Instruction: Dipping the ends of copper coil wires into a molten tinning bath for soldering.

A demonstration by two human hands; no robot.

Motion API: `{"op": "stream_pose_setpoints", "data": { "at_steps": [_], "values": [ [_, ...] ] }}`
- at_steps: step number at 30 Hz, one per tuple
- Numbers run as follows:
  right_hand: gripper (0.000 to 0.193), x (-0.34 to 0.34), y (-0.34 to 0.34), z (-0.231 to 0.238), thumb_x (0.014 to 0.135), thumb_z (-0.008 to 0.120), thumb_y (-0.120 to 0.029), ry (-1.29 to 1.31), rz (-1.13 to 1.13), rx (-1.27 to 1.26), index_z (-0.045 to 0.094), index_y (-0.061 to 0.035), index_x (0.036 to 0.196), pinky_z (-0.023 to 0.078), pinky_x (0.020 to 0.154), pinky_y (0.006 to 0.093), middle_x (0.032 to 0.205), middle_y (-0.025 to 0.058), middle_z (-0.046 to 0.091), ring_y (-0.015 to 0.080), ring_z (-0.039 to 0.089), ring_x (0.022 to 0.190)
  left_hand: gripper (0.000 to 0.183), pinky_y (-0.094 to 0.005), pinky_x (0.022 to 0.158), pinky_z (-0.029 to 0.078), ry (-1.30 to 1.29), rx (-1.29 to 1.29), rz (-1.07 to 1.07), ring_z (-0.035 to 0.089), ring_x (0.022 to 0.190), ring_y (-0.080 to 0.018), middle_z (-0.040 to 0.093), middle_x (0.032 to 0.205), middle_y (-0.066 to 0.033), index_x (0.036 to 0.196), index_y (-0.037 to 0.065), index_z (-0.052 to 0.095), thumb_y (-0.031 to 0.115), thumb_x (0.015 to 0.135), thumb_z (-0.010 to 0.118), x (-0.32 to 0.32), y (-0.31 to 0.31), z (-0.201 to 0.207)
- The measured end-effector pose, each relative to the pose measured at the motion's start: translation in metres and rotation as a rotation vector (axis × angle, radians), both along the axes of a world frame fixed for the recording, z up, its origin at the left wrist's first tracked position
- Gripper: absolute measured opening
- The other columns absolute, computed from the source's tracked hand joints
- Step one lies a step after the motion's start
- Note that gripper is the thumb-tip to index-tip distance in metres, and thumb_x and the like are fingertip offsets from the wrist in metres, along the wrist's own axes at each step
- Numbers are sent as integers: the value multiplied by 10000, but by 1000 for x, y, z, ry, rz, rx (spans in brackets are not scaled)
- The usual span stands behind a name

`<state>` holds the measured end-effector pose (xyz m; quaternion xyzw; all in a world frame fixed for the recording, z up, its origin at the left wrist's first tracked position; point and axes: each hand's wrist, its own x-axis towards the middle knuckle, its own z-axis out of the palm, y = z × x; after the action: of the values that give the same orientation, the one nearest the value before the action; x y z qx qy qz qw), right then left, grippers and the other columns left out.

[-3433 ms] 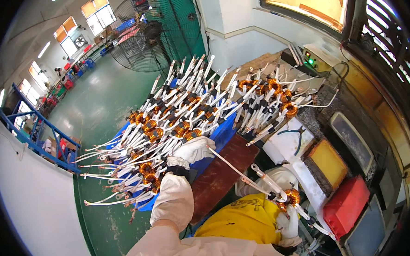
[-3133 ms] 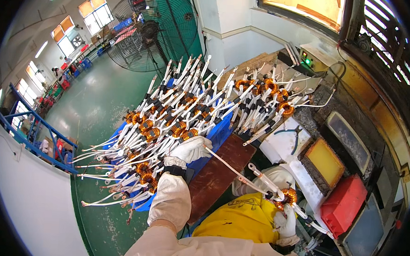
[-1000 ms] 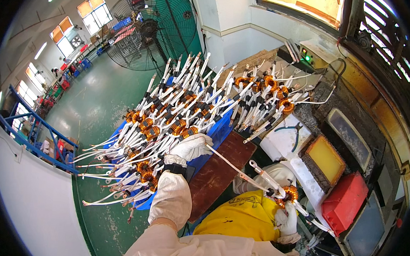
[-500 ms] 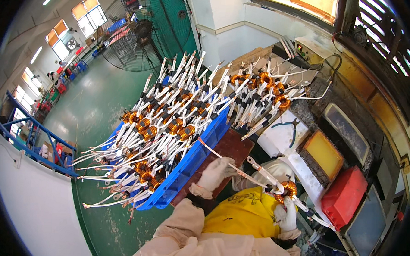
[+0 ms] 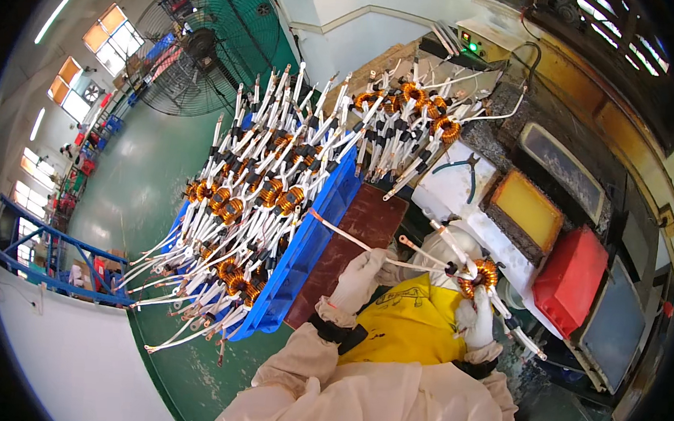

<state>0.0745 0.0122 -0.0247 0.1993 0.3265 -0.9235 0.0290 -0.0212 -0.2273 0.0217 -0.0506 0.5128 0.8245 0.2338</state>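
Note:
My right hand (image 5: 483,323), in a white glove, is closed on a ring-shaped copper-wound coil (image 5: 484,273) with several thick white leads. Copper-coloured ends show on these leads, and black sleeves sit on some. My left hand (image 5: 359,277), gloved too, is closed around one long white lead (image 5: 343,232) that stretches from the coil toward the crate. The left fingertips are partly hidden. Just left of that hand stands a blue crate (image 5: 271,302), heaped with many similar coils (image 5: 230,209), their white leads sticking out. Yellow cloth (image 5: 407,325) covers my lap beneath both hands.
More coils (image 5: 413,96) lie on the bench at the back. Pliers (image 5: 472,178) rest on a white slab (image 5: 437,189). Right of it are a yellow-filled tray (image 5: 526,207) and a red bin (image 5: 573,284). A dark red board (image 5: 379,213) lies beside the crate; a large fan (image 5: 201,45) stands behind.
The coil in my right hand has turned, its leads now pointing more up and left. My left hand keeps the long lead and is slightly farther right. The whole view has shifted.

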Motion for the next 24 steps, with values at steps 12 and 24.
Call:
{"op": "stream_pose_setpoints", "data": {
  "at_steps": [12, 24],
  "values": [
    [303, -6, -8, 24, 911, 452, -398, 35, 26, -132, 490, -98, 940, 193, 349, 218, 471, -60, 300, 50, 269, 379, 297, -252, 684, 477, 89, -145, -512, 555, 751, -100, 577, 827, -33, 1016, 17, 577, 265, 934, 436, 42, 54, -9],
    [122, 0, -12, 10, 897, 482, -216, 117, -50, 129, 476, -137, 804, 195, 364, 229, 473, -54, 310, 67, 261, 370, 297, -250, 658, 487, 129, -258, -688, 558, 707, -89, 595, 812, -21, 987, 33, 597, 263, 938, 415, 44, 53, -20]
  ]
}}
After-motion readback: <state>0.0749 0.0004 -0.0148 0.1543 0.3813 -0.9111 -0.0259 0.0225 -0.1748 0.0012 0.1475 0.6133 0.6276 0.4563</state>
